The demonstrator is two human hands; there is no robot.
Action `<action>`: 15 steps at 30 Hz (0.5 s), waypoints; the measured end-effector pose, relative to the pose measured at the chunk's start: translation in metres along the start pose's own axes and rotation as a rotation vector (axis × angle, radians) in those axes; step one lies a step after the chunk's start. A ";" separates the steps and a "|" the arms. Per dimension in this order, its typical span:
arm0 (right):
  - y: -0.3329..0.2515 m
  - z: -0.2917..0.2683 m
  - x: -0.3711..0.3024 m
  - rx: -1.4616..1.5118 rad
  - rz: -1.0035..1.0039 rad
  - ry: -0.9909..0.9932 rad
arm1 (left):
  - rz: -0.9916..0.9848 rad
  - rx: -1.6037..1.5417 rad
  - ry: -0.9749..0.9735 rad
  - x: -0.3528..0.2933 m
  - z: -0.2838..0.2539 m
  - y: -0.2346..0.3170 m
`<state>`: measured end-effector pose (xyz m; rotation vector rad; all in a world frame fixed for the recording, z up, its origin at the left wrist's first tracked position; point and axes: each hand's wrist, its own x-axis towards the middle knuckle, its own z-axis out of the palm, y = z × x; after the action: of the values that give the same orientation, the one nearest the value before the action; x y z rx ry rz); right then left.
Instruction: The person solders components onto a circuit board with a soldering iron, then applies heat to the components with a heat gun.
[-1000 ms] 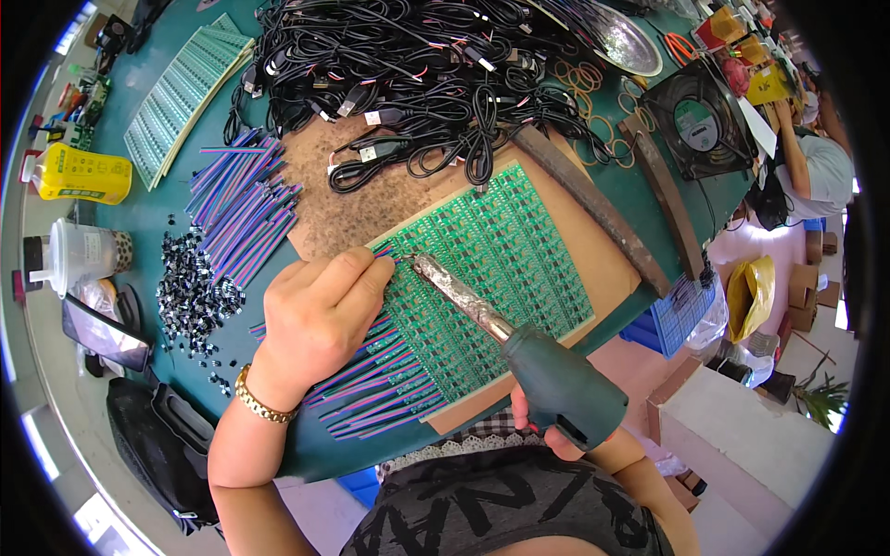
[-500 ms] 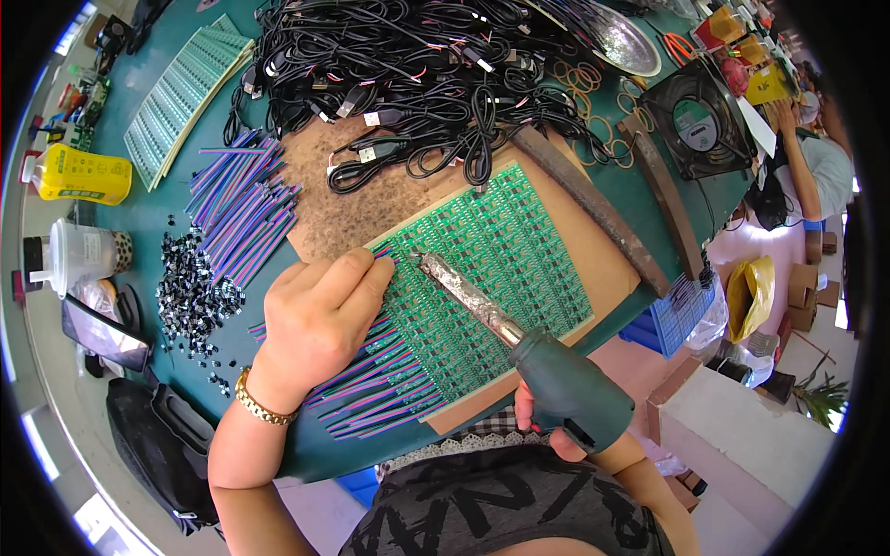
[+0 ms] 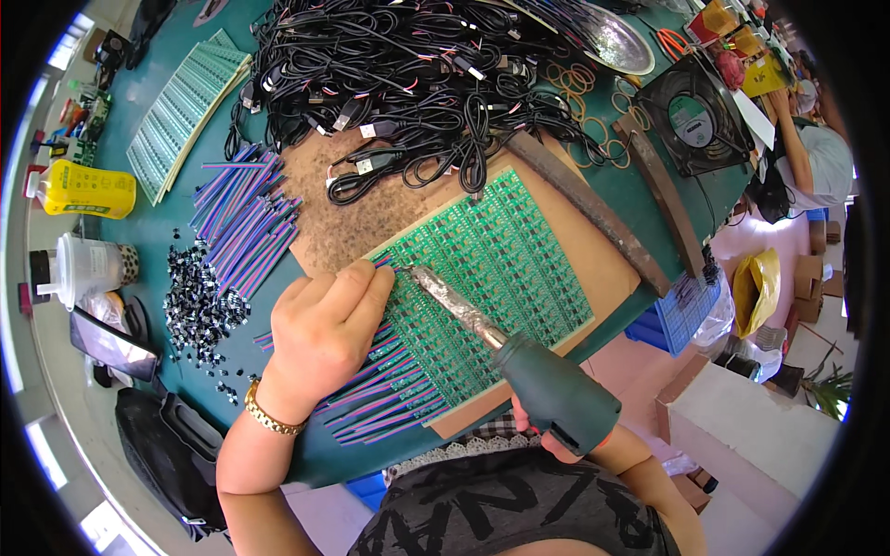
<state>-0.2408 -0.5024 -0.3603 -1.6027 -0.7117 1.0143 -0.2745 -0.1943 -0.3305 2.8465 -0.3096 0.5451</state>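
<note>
My left hand [image 3: 329, 320] is closed in a pinch at the left edge of a green circuit board panel [image 3: 505, 269]. Between its fingertips is a short multicoloured ribbon wire, mostly covered by the fingers. My right hand [image 3: 538, 431], partly hidden, grips a soldering iron [image 3: 559, 394] by its dark green handle. The iron's tip points at the panel's upper left edge, close to the left fingertips. Below the left hand, a row of ribbon wires [image 3: 385, 398] sticks out along the panel's left edge. Cardboard [image 3: 593, 255] lies under the panel.
Loose ribbon wires [image 3: 246, 227] and a heap of small black parts [image 3: 199, 301] lie left. Black USB cables [image 3: 399, 65] pile up behind. Two metal bars [image 3: 593, 213], a fan [image 3: 695, 120] and rubber bands [image 3: 579, 79] are right. Stacked panels [image 3: 190, 107] stand far left; another person [image 3: 807, 162] sits far right.
The soldering iron's tip has shifted slightly down and left, with its handle moving left. The left hand keeps its pinch at the panel's edge. The whole view has shifted a little.
</note>
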 end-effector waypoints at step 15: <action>-0.018 0.006 0.008 0.652 -0.055 0.246 | 0.020 0.072 -0.029 0.001 -0.006 0.001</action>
<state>-0.2417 -0.4884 -0.3452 -1.0990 -0.2144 0.8694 -0.2760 -0.1936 -0.3251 2.9260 -0.3306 0.5299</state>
